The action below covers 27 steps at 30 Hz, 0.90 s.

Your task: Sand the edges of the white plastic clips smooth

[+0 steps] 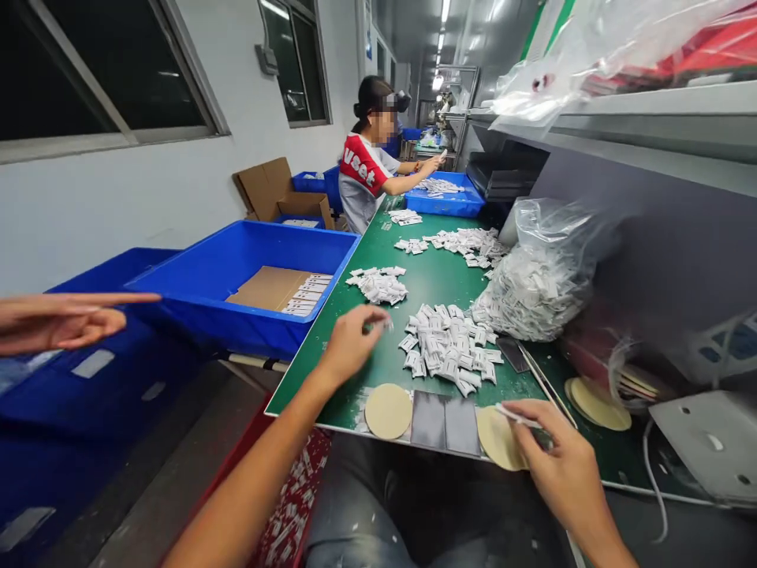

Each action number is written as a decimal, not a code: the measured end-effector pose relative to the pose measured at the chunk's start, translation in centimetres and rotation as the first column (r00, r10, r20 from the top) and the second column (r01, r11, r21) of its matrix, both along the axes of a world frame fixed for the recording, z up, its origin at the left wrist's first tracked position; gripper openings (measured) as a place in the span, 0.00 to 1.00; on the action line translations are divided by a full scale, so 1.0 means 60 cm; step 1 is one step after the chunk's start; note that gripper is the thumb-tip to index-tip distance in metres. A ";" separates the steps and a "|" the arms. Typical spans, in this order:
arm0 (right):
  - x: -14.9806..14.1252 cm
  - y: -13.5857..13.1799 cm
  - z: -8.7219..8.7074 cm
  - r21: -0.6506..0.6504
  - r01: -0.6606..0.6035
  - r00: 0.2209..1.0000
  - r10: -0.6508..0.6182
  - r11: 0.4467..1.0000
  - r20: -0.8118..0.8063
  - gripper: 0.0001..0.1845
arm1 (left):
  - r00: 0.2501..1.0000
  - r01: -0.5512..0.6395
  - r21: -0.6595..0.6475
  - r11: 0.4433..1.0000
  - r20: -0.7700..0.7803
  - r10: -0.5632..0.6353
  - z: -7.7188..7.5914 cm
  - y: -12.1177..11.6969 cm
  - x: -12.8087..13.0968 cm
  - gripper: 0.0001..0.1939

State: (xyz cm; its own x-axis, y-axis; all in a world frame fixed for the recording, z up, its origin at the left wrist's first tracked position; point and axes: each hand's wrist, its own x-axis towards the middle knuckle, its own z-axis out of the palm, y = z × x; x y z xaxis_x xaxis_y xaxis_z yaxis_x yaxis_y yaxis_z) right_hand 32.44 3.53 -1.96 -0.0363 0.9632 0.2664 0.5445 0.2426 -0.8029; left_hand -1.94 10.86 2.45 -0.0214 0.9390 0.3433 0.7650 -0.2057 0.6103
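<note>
My right hand (559, 450) pinches a slim white plastic piece (516, 413) over the right-hand pale yellow round sanding disc (495, 442) at the table's front edge. My left hand (353, 344) hovers over the green table with fingers curled together; a small whitish bit shows blurred at the fingertips. A heap of small white plastic pieces (443, 347) lies between my hands, and a smaller pile (378, 285) sits just beyond the left one. Another yellow disc (389, 411) lies nearer my left arm, with dark grey abrasive sheets (445, 421) between the discs.
Another person's hand (65, 319) points in from the left. A co-worker (370, 166) handles pieces by a blue tray (446, 203) farther along. A clear bag of white pieces (532, 284) stands right; tweezers (547, 383) lie near it. A blue bin (254, 331) adjoins the table's left.
</note>
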 end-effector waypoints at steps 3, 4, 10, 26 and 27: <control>0.005 0.002 -0.004 0.189 -0.147 0.905 0.055 0.971 0.423 0.10 | 0.990 0.103 -0.055 0.993 -0.091 -0.108 -0.017 -0.095 0.035 0.05; 0.004 0.003 -0.002 0.246 -0.164 0.859 0.016 0.955 0.512 0.10 | 0.986 0.100 -0.064 0.993 -0.124 -0.108 -0.025 -0.119 0.043 0.06; -0.009 -0.008 0.019 0.318 -0.309 0.574 -0.090 0.896 0.814 0.14 | 0.962 0.061 -0.074 0.995 -0.262 -0.078 -0.047 -0.169 0.059 0.09; -0.028 -0.039 0.042 0.315 -0.230 0.578 -0.132 0.921 0.806 0.14 | 0.972 -0.018 -0.018 1.000 -0.233 0.014 -0.050 -0.204 0.069 0.11; -0.025 -0.053 0.040 0.318 -0.238 0.589 -0.124 0.918 0.799 0.14 | 0.975 0.003 -0.034 0.999 -0.220 -0.011 -0.048 -0.215 0.063 0.10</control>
State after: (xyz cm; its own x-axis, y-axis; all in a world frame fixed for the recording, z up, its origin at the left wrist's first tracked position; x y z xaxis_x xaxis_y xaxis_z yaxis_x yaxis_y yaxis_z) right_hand 30.97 0.36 0.46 -0.4565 0.7879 0.4132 0.8830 0.4582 0.1018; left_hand 1.85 -2.03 -0.44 0.0579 0.9498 0.3074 0.8800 -0.1939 0.4337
